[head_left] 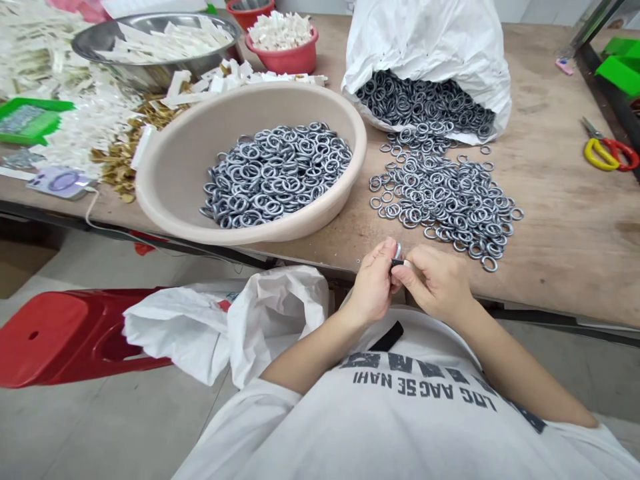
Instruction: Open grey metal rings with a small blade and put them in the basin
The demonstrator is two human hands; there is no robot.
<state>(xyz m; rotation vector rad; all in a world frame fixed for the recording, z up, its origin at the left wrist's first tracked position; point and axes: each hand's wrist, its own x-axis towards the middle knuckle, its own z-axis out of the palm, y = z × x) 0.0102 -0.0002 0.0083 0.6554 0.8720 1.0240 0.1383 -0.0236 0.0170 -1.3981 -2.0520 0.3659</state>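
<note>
At the table's front edge my left hand [373, 283] is closed, pinching a grey metal ring [398, 251] between thumb and fingers. My right hand [440, 280] is closed close beside it, gripping a small black piece [397, 263] that meets the ring; its kind is too small to make out. Just beyond my hands lies a loose pile of grey metal rings [450, 200]. A white sack [425, 40] on its side spills more rings onto the table. To the left, a large beige basin [165, 200] holds a heap of the same rings.
White strips and brass-coloured pieces [113, 163] cover the left of the table [565, 240], around a steel bowl [160, 70]. Red tubs [287, 61] stand behind. Scissors [607, 150] lie at the right. Below are a red stool [45, 333] and a white bag [270, 320].
</note>
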